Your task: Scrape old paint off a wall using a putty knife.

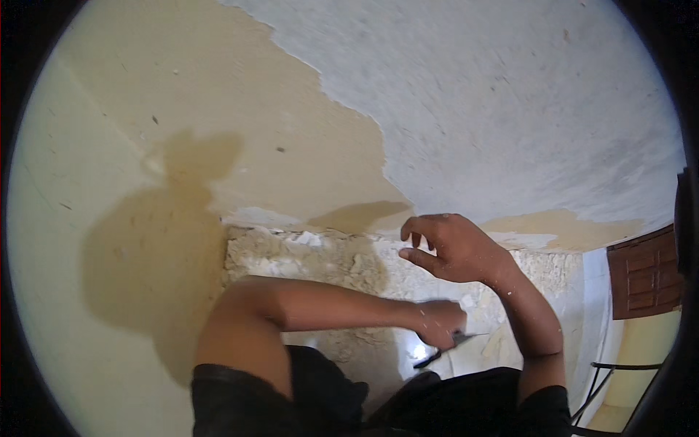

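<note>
Low over the debris-covered floor, my left hand [441, 323] grips a tool with a black handle [427, 360] and a flat grey blade [465, 339], which looks like a paint scraper. Its blade points to the right, and the fist hides the middle of it. My right hand [456, 248] is raised in front of the wall with nothing in it, fingers bent and thumb apart. Pale flakes cling to the right forearm. The wall carries cream paint [284, 120] on the left and a bare grey-white surface [502, 109] on the right, divided by a ragged edge.
Broken paint flakes and plaster debris [306, 254] lie along the wall's foot. Another cream wall [65, 246] meets it at the left, with my shadow on it. At the right are a brown panelled wooden door [647, 276] and a black metal frame [625, 366].
</note>
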A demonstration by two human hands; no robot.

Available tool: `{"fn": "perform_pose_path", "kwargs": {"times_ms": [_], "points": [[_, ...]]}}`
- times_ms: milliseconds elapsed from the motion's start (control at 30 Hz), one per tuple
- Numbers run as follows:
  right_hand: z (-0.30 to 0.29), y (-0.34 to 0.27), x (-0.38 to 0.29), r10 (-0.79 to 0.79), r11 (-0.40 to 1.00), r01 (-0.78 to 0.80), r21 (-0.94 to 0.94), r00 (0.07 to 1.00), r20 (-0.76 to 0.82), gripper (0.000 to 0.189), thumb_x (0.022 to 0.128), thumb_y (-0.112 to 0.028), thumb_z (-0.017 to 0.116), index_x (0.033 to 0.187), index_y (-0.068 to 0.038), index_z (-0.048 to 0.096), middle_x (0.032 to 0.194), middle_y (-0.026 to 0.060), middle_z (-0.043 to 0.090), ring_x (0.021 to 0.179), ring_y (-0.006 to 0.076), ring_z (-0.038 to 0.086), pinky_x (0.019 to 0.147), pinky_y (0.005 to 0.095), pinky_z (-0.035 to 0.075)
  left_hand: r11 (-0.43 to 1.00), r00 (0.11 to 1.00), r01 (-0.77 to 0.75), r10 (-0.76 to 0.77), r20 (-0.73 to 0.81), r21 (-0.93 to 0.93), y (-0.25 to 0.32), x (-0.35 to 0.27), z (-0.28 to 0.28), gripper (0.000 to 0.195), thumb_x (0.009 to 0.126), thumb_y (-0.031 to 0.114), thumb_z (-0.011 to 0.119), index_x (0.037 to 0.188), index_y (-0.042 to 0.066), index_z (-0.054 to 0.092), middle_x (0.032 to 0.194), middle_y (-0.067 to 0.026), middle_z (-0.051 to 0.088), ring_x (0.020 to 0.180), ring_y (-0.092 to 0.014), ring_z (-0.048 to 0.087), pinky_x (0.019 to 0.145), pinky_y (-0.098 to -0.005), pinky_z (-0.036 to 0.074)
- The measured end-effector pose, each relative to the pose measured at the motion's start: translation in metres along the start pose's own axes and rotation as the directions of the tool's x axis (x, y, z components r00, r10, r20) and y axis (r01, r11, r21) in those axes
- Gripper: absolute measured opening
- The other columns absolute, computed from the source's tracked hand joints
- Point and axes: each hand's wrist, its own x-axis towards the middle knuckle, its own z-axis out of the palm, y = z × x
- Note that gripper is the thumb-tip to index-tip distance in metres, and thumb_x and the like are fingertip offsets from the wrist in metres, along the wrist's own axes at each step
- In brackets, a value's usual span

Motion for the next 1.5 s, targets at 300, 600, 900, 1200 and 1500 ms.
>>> {"fn": "perform_pose_path", "kwargs": {"times_ms": [300, 600, 900, 1200, 1500], "points": [[-0.026, 0.025, -0.041, 0.013, 0.441, 0.363, 0.821, 0.912, -0.411, 0.038, 0.096, -0.036, 0.038, 0.09, -0.003, 0.055, 0.084, 0.0047, 0.056, 0.079, 0.0112, 0.051, 0.072, 0.0249, 0.041, 0.999, 0.904, -0.004, -0.017, -0.427, -0.049, 0.072, -0.058, -0.114, 0.028, 0.074, 0.027, 0.063, 0.069, -0.001, 0.061, 0.058, -0.0122, 0.057, 0.052, -0.022, 0.053, 0.052, -0.0347, 0.042], [0.015, 0.034, -0.042, -0.107, 0.355, 0.123, 0.927, 0.99, -0.09, 0.055, 0.09, -0.055, 0.035, 0.102, -0.003, 0.049, 0.089, 0.0096, 0.059, 0.086, 0.018, 0.058, 0.076, 0.0303, 0.044, 0.882, 0.091, -0.43, -0.171, -0.981, -0.194, 0.032, -0.062, -0.112, 0.029, 0.086, 0.021, 0.062, 0.064, 0.005, 0.051, 0.059, 0.0073, 0.042, 0.057, -0.002, 0.035, 0.049, -0.0199, 0.03], [0.018, -0.019, -0.014, 0.012, 0.841, 0.161, 0.517, 0.949, -0.315, 0.017, 0.088, -0.013, 0.055, 0.079, 0.002, 0.057, 0.067, 0.0117, 0.06, 0.062, 0.018, 0.061, 0.057, 0.0295, 0.047, 0.711, -0.001, -0.651, -0.351, -0.937, -0.266, 0.039, -0.072, -0.101, 0.028, 0.09, 0.025, 0.057, 0.07, 0.006, 0.051, 0.063, 0.0074, 0.043, 0.059, -0.001, 0.034, 0.051, -0.0197, 0.029], [0.009, -0.051, 0.003, -0.031, 0.986, 0.138, 0.096, 0.711, -0.703, 0.018, 0.086, -0.015, 0.053, 0.075, -0.001, 0.056, 0.055, 0.0161, 0.053, 0.048, 0.0332, 0.055, 0.045, 0.037, 0.042, 0.778, -0.018, -0.601, -0.241, -0.97, -0.182, 0.049, -0.083, -0.097, 0.021, 0.091, 0.02, 0.054, 0.082, 0.001, 0.052, 0.072, 0.0039, 0.05, 0.065, -0.002, 0.043, 0.057, -0.018, 0.037], [-0.011, -0.06, 0.001, -0.088, 0.993, 0.113, -0.024, 0.61, -0.787, 0.023, 0.087, -0.013, 0.053, 0.068, -0.001, 0.051, 0.051, 0.0157, 0.049, 0.044, 0.0314, 0.051, 0.043, 0.0353, 0.038, 0.728, 0.022, -0.676, -0.136, -0.991, -0.115, 0.046, -0.079, -0.083, 0.017, 0.093, 0.017, 0.049, 0.085, 0.002, 0.048, 0.066, 0.0019, 0.05, 0.055, -0.003, 0.044, 0.048, -0.0187, 0.037]]}}
